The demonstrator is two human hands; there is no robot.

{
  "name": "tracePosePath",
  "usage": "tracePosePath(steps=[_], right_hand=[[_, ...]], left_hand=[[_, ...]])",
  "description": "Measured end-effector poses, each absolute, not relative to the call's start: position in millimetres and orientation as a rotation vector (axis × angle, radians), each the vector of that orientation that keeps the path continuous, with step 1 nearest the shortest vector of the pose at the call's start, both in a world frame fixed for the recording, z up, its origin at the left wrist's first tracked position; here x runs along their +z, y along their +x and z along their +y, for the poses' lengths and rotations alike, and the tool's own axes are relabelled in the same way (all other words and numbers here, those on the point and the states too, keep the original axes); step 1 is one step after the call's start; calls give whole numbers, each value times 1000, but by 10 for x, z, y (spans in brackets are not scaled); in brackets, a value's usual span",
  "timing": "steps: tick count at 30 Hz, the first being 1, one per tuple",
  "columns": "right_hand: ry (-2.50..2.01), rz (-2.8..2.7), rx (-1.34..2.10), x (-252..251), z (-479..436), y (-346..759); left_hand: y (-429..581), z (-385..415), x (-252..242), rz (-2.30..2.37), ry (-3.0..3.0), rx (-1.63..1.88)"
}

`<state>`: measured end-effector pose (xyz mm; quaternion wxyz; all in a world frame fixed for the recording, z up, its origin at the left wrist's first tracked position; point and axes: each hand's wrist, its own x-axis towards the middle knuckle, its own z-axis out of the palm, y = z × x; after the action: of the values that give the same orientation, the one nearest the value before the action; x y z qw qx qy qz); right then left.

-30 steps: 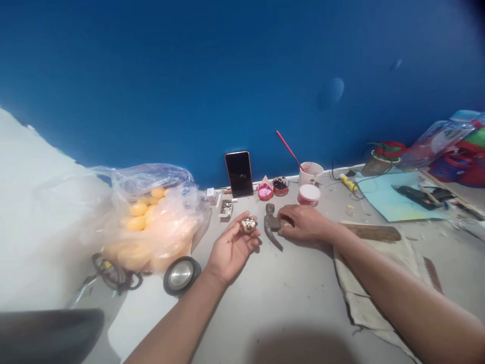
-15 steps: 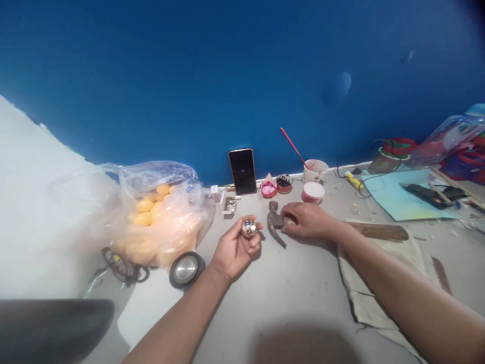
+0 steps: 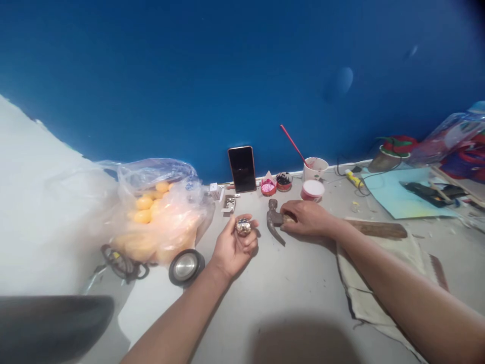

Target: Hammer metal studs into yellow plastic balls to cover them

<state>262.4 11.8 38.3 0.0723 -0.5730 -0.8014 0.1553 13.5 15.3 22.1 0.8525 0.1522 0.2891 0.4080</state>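
Observation:
My left hand (image 3: 233, 246) is palm up over the grey table (image 3: 288, 283), fingers curled round a small shiny decorated ball (image 3: 243, 227). My right hand (image 3: 306, 218) lies closed over the neck of a claw hammer (image 3: 273, 222), whose metal head points left and whose wooden handle (image 3: 379, 230) runs out to the right. The two hands are a short gap apart, the hammer head between them.
A clear plastic bag of yellow balls (image 3: 159, 212) sits at left, with a round metal lid (image 3: 185, 267) in front. A dark phone (image 3: 242, 169) leans on the blue wall, beside small red pots (image 3: 268, 188), a white cup with a red stick (image 3: 315, 168) and a cloth (image 3: 379, 283).
My left hand has turned the ball in its fingers and drawn slightly nearer. My right hand stays on the hammer. The view has shifted a little.

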Motion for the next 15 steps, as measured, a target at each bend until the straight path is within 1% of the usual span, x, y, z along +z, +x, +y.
tracePosePath(steps=[3, 10, 15], right_hand=[[-1727, -2404, 467, 370, 120, 2628], [-1710, -2397, 447, 367, 115, 2628], [-1710, -2394, 456, 368, 116, 2624]], left_hand=[[144, 147, 244, 603, 316, 875], [122, 166, 142, 544, 353, 764], [136, 153, 138, 577, 431, 776]])
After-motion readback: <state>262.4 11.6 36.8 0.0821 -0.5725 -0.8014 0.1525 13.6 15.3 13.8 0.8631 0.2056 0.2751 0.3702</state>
